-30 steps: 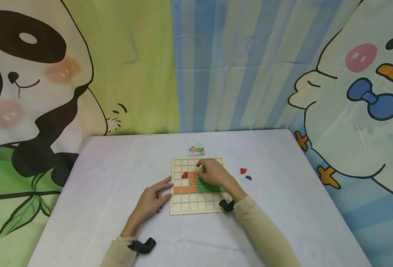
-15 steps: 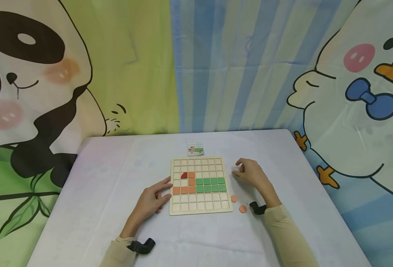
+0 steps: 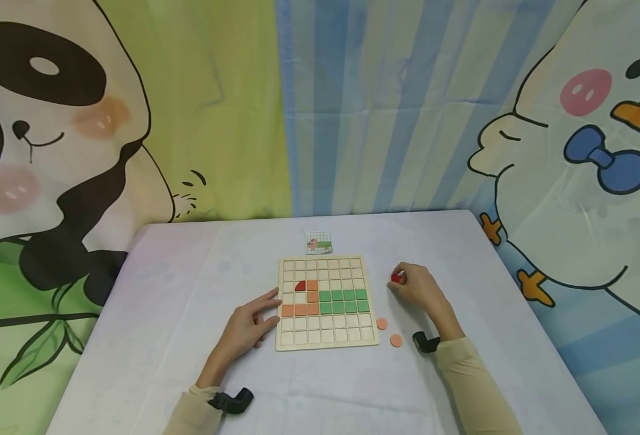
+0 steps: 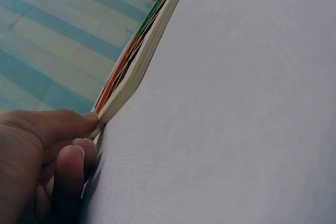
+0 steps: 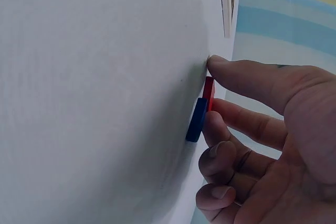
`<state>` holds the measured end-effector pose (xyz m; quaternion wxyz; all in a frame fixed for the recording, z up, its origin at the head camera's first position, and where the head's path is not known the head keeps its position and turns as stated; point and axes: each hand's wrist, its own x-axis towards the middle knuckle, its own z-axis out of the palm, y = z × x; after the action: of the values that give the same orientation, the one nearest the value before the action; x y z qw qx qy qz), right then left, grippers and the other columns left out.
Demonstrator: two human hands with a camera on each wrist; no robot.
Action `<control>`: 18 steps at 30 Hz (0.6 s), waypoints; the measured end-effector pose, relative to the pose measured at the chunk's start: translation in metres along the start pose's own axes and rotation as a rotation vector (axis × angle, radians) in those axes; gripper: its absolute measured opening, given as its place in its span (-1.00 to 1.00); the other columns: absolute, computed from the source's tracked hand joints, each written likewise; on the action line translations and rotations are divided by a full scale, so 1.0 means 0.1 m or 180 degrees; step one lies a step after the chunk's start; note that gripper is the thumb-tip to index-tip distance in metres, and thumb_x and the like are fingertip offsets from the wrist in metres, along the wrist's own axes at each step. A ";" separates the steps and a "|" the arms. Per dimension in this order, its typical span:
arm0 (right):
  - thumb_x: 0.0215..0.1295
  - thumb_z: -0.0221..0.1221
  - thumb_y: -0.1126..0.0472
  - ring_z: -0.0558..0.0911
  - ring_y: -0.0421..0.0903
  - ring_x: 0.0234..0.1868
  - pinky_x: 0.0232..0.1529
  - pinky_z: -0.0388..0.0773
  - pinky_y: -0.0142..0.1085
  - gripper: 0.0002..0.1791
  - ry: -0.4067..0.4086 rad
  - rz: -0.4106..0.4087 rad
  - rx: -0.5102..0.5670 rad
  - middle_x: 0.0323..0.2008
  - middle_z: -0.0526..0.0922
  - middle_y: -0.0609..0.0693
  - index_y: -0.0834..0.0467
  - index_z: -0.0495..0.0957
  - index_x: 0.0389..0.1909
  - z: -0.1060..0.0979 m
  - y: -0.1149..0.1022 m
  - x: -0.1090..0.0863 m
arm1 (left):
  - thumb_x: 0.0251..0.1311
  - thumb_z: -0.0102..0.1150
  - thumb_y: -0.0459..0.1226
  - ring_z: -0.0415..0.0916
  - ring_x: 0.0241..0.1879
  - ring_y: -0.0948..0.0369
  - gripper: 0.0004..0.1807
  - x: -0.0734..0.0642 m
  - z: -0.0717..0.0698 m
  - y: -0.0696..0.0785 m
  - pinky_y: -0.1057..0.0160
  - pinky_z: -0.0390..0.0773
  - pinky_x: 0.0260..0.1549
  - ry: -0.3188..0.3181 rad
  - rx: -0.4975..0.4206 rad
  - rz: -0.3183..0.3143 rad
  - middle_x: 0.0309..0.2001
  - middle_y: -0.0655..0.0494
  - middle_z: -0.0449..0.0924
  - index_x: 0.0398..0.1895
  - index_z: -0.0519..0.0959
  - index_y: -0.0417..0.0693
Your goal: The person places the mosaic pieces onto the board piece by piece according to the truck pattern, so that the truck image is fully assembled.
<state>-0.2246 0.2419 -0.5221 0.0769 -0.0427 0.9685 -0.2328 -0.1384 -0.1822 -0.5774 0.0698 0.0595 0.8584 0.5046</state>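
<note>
The square wooden grid board (image 3: 328,335) lies on the table, with green and orange square tiles and a red quarter-circle in some of its cells. My left hand (image 3: 249,324) rests at the board's left edge; in the left wrist view its thumb (image 4: 68,124) touches the rim. Right of the board, my right hand (image 3: 420,287) has thumb and index finger on either side of a loose red quarter-circle piece (image 3: 396,278). In the right wrist view a blue piece (image 5: 196,121) sits just beside this red piece (image 5: 209,90); the right hand hides the blue one from the head view.
Two orange round pieces (image 3: 396,341) lie by the board's lower right corner. A small printed pattern card (image 3: 319,243) lies behind the board. The white-covered table (image 3: 217,254) meets a cartoon-printed curtain (image 3: 233,109) at the back.
My right hand has moved right, from over the board to the loose red piece, and its fingers have come around it. The left hand has stayed at the board's edge.
</note>
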 end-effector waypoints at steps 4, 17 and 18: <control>0.35 0.42 0.12 0.57 -0.05 -0.32 -0.28 0.53 -0.24 -0.66 0.0039 0.0008 0.0018 -0.33 0.67 0.07 0.24 0.67 0.02 0.00 0.04 0.00 | 0.37 0.41 -0.23 0.44 -0.78 0.20 -0.54 0.00 0.00 0.01 0.25 0.52 -0.75 0.0006 0.0020 -0.0010 0.55 0.39 0.42 0.33 0.66 0.15; 0.34 0.45 0.12 0.53 -0.07 -0.35 -0.31 0.47 -0.27 -0.63 -0.0020 -0.0162 0.0067 -0.36 0.64 0.04 0.23 0.68 0.06 0.01 0.01 -0.02 | 0.37 0.41 -0.22 0.43 -0.78 0.20 -0.54 0.00 0.00 0.02 0.26 0.49 -0.75 0.0009 0.0020 -0.0015 0.55 0.38 0.42 0.33 0.66 0.14; 0.34 0.45 0.11 0.53 -0.07 -0.34 -0.30 0.48 -0.27 -0.63 -0.0015 -0.0136 0.0053 -0.36 0.64 0.04 0.23 0.68 0.05 0.01 0.01 -0.01 | 0.37 0.41 -0.22 0.43 -0.78 0.20 -0.54 -0.01 0.00 0.02 0.27 0.49 -0.75 0.0011 0.0021 -0.0011 0.55 0.38 0.42 0.33 0.66 0.14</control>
<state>-0.2232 0.2421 -0.5233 0.0746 -0.0632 0.9652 -0.2424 -0.1378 -0.1815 -0.5750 0.0690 0.0574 0.8603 0.5018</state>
